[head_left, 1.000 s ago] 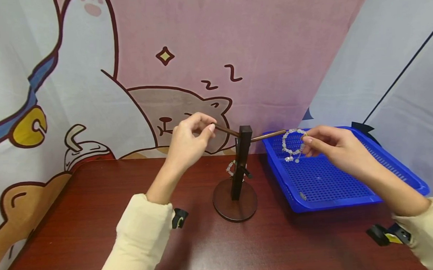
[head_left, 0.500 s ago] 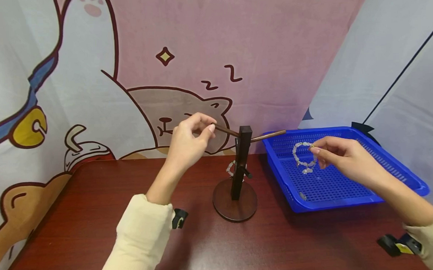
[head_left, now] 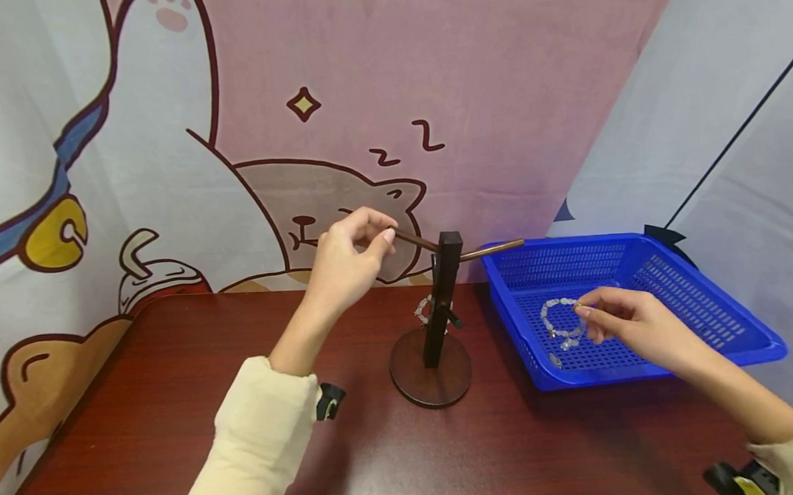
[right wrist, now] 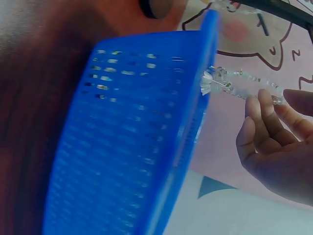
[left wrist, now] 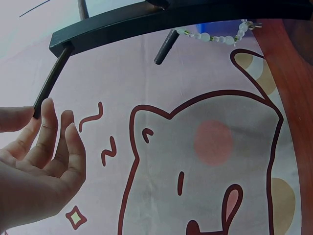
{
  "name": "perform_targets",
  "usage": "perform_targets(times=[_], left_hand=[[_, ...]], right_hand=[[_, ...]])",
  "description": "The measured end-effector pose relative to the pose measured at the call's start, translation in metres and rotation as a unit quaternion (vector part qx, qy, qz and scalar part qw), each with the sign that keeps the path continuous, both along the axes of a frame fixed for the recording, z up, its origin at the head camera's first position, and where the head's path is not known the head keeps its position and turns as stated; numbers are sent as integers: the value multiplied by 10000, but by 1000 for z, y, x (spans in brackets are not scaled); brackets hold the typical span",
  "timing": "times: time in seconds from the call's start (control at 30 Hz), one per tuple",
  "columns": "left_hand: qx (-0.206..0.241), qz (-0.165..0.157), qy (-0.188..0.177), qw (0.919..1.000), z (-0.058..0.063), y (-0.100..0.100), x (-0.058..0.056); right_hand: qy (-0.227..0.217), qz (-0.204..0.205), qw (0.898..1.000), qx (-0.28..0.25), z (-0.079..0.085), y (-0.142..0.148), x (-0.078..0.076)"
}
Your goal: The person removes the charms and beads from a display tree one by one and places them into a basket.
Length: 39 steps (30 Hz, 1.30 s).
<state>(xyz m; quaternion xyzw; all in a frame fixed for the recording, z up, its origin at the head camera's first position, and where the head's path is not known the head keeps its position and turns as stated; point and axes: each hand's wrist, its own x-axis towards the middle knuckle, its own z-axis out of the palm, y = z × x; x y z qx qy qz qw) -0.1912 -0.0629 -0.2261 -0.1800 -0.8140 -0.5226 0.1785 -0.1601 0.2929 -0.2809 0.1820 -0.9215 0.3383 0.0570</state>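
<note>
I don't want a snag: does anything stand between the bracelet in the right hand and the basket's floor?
Nothing visible does: the right hand pinches the bracelet over the open basket. A small pale thing lies inside, by the near left corner; the bracelet might touch it if lowered.

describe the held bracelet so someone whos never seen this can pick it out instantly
On the red-brown table, find the blue basket, right of the dark stand. Over the basket, a pale beaded bracelet with a dangling white charm is pinched in the person's right grip. Unlike the second bracelet, which hangs on the stand, this one is hand-held.
</note>
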Motion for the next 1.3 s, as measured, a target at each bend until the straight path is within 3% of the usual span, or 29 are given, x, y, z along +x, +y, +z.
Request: perform_targets(times=[0.3,0.53,0.7,1.3], left_hand=[[-5,1,3,10000,-1,0,0],[3,1,-5,10000,-1,0,0],[-10,9,-25,10000,-1,0,0],[26,-1,-42,10000,-1,0,0]], right_hand=[[-156,-33,9999,-35,-19,4,0],[-274,11,9996,-13,-22,6,0],[-406,-85,9990,143,-16,5,-3],[-163,370,9992,-1,17,-16,-12]])
